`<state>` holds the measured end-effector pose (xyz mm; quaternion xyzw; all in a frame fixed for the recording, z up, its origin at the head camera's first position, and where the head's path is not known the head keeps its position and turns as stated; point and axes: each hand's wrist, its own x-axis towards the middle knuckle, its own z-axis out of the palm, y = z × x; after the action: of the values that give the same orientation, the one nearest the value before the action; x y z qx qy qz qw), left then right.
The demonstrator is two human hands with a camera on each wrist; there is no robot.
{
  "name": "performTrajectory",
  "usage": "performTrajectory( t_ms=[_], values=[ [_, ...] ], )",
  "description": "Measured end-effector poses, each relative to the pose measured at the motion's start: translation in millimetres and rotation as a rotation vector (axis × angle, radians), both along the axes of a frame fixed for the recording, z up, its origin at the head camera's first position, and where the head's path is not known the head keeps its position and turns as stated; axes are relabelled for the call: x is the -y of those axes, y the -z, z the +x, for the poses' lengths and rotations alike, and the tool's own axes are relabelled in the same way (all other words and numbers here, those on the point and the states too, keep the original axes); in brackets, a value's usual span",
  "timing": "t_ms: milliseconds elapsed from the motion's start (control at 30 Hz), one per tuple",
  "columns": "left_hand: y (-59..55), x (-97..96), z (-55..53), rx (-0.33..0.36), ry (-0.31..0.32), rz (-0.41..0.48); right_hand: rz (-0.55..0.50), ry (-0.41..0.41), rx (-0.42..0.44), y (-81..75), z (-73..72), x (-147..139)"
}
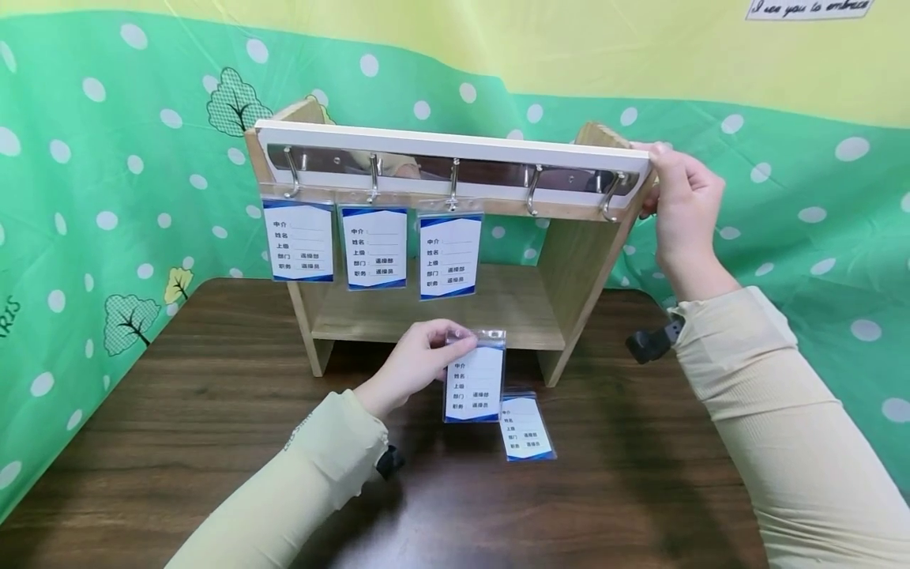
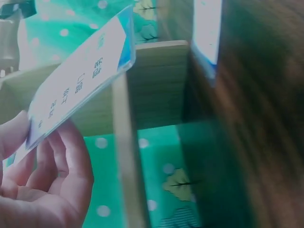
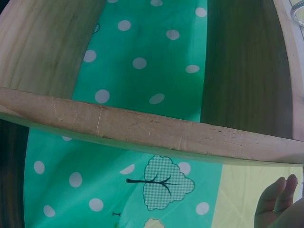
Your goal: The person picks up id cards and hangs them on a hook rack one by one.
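My left hand [image 1: 419, 359] pinches a badge [image 1: 472, 387] near its top edge, thumb in front. This badge is a white card with blue corners and printed lines in a clear sleeve, held in front of the wooden shelf. In the left wrist view the same badge [image 2: 80, 76] slants up from the fingers. My right hand [image 1: 686, 205] grips the right end of the white hook rail [image 1: 455, 138], thumb on the front. Similar badges hang from the rail's three leftmost hooks: the left badge [image 1: 302, 241], middle badge [image 1: 374, 246] and right badge [image 1: 449, 254].
Another badge [image 1: 528, 431] lies on the dark wood table [image 1: 235, 442], just right of the held one. The wooden shelf [image 1: 441, 304] stands under the rail, its side panel [image 1: 583, 261] at the right. A green dotted cloth [image 1: 171, 118] hangs behind.
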<state>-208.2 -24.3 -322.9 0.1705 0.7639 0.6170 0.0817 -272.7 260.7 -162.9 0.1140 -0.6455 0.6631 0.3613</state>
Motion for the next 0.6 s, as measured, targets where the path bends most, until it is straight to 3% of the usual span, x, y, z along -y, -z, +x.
performTrajectory(
  t_ms=[133,400,600],
  values=[
    [-17.1,-1.8,2.1,-0.053,-0.006,0.018,0.006,0.003,-0.003,-0.2,-0.8,0],
    [-50.8,-11.4,7.7,-0.262,-0.097,0.099,0.005,-0.008,-0.006,-2.3,-1.9,2],
    [-70.4,-18.2,8.4,-0.327,-0.091,0.178,-0.013,-0.015,-0.002,-2.4,0.0,2]
  ],
)
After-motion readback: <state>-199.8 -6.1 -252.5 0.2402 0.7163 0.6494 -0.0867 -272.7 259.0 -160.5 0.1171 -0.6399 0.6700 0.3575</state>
